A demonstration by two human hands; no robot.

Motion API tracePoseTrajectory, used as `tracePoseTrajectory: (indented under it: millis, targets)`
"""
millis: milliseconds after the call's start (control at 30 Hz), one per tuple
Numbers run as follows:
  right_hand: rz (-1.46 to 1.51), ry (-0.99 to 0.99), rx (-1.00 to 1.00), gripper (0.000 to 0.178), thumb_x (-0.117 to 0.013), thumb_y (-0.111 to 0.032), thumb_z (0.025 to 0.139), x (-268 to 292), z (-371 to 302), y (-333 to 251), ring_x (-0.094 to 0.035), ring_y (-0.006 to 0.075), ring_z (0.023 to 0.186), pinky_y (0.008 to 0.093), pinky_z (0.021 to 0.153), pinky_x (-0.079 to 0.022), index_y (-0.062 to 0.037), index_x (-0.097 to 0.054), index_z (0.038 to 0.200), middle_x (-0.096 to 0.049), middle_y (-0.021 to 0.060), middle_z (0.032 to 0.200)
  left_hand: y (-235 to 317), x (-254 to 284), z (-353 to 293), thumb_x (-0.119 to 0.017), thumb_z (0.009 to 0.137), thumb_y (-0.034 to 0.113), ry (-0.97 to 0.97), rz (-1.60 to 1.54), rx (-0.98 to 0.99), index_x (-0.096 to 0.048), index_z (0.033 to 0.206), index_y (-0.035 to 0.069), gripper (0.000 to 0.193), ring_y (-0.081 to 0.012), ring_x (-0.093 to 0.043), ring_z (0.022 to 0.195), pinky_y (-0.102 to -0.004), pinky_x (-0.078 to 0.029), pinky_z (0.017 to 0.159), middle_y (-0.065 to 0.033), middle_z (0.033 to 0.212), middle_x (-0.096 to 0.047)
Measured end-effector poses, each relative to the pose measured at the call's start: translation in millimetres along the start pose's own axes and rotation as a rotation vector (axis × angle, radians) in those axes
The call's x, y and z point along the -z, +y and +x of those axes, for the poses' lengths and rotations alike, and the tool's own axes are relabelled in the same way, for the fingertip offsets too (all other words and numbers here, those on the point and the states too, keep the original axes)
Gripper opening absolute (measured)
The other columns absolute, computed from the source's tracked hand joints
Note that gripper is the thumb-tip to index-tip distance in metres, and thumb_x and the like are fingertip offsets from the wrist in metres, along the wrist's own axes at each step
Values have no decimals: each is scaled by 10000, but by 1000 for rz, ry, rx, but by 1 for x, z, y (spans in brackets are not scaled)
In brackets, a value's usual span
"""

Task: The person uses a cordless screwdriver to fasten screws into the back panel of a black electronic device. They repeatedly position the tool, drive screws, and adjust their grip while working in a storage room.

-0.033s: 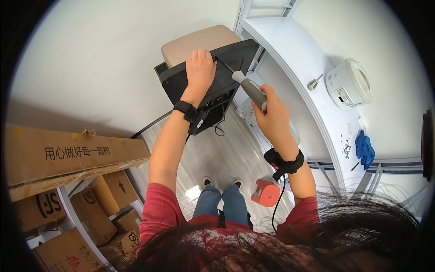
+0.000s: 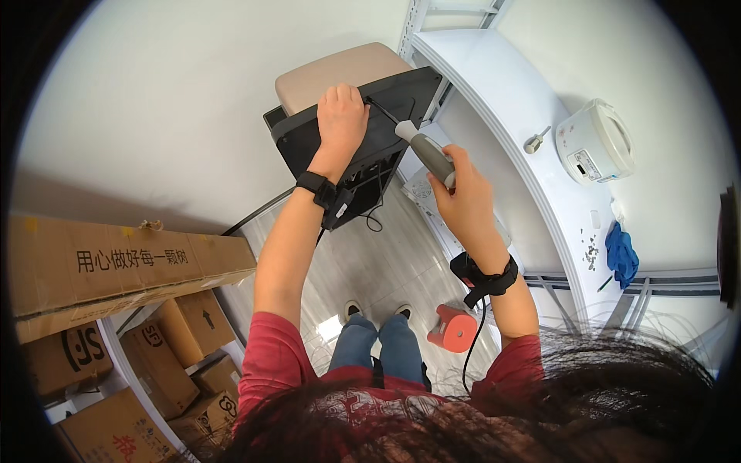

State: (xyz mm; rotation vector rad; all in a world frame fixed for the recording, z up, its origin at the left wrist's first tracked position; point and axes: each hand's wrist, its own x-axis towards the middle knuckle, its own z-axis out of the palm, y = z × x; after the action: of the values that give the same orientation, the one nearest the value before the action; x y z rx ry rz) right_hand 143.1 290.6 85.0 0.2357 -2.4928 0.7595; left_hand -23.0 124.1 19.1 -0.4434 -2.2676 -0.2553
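In my right hand [image 2: 467, 197] is a screwdriver [image 2: 427, 153] with a thick grey handle and a pale collar. Its dark shaft slants up and to the left, and the tip meets the black panel [image 2: 297, 143] close to my left hand. My left hand [image 2: 342, 119] is closed over the panel's upper part, fingers curled; the fingertips are hidden. The panel leans at a tilt, with a dark open frame [image 2: 370, 181] and a looped cable beneath it. Behind the panel's top edge shows a beige padded cushion [image 2: 340, 71].
To the right, a curved white shelf [image 2: 494, 85] holds a rice cooker [image 2: 594, 143], a small metal piece [image 2: 534, 144], scattered small dark bits and a blue cloth [image 2: 621, 255]. Cardboard boxes [image 2: 131, 262] fill the left side. A red cylindrical object [image 2: 454, 328] stands on the floor beside my feet.
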Motion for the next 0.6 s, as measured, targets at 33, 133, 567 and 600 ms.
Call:
tracePoseTrajectory:
  millis: [33,133,567,600]
  targets:
    - [6,6,-17,385,-723,-173,764,-1,0,0,-594,270,592,342,512,-448,-83,-506,1069,-615,122,760,0,0,0,-729,687,230,4,1,-1,-540,770,59,268,-252,-515,776,-359,-415,669,-77,786,-493]
    - [17,48,-49,368,-725,-193,769,-3,1,-5,-584,275,553,336,490,-439,-79,-517,1051,-607,119,699,0,-2,1,-727,690,236,8,2,1,-540,773,61,269,-251,-516,778,-358,-415,668,-76,786,-494]
    - [-65,184,-103,361,-752,-245,747,-6,14,0,-583,309,674,343,534,-455,-28,-565,966,-569,129,902,-1,-1,1,-708,714,253,-38,35,5,-556,794,69,252,-225,-507,798,-331,-413,716,-65,803,-497]
    - [-27,243,-37,363,-755,-232,742,-8,15,1,-582,313,693,342,546,-463,-26,-566,973,-558,127,960,-1,-2,2,-709,713,252,-36,38,3,-556,792,69,250,-224,-508,796,-332,-412,710,-64,802,-497]
